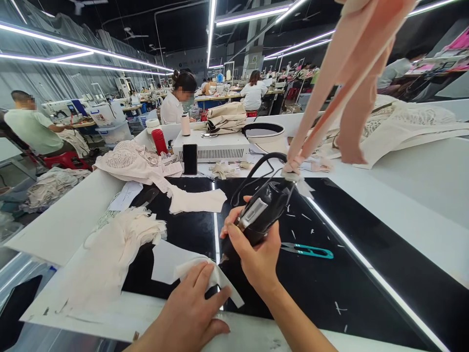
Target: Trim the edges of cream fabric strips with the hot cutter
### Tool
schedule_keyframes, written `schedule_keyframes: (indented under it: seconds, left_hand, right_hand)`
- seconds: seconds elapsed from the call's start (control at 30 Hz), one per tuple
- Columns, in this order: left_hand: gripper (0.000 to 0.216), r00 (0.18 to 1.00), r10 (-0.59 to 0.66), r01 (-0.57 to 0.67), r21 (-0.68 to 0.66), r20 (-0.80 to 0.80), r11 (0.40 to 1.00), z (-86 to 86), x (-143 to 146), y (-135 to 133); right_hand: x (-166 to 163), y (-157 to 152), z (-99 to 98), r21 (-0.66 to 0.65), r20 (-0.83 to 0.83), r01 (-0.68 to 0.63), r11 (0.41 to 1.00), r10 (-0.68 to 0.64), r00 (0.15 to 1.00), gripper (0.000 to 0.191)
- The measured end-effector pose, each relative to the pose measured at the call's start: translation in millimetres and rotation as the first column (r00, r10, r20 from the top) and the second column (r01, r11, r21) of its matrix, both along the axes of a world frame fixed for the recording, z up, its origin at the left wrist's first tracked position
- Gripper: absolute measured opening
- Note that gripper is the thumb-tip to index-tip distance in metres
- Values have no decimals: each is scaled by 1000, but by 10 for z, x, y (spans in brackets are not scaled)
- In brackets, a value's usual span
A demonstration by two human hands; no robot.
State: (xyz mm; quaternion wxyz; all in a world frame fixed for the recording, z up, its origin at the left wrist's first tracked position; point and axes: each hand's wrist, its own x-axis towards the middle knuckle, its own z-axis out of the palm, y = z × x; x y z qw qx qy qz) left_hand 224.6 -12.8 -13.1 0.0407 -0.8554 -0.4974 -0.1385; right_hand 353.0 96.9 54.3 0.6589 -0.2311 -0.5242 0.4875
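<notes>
Fabric (183,270) is laid near the front edge of the desk (421,188), partly over a flat white piece (163,261). It is pressed down by the left grip (198,298), whose fingers are spread and not closed on anything. A black tool (269,208) is held tilted just beyond it, the right grip (258,256) being clamped round its body; the tool's lower end is hidden.

Should that end be lowered too close, the left fingertips could be caught, since they are placed near it. If the fabric is pressed unevenly, its raised fold could be creased or dragged. The tool could be tugged off line by its cord (252,171) or by the strips (322,88) hung above it. The snips (308,251), left loose beside the right grip, could be knocked by a sideways swing.

Print on the paper (126,195) is too small to be read. No brand can be made out on the tool or the phone (190,159), and the wall lettering (192,63) is blurred.
</notes>
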Motion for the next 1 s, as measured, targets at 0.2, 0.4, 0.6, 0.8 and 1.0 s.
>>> schedule_keyframes:
  seconds: [0.2, 0.4, 0.6, 0.8, 1.0]
  left_hand:
    - [50, 996, 82, -79, -101, 21, 992, 126, 119, 34]
    - [72, 993, 117, -118, -241, -22, 963, 223, -23, 139]
    - [59, 999, -8, 2, -171, -33, 985, 88, -265, 267]
    - [36, 996, 81, -80, 26, -46, 996, 51, -206, 284]
    - [26, 988, 148, -142, 111, -42, 984, 18, -163, 270]
  right_hand:
    - [215, 9, 69, 6, 7, 64, 998, -64, 998, 35]
    - [349, -42, 77, -10, -13, 56, 998, -57, 998, 38]
    - [343, -213, 39, -17, -20, -34, 999, 34, 999, 39]
    - [331, -312, -14, 23, -30, -95, 995, 96, 995, 37]
    - [330, -296, -46, 29, -51, -90, 996, 92, 995, 38]
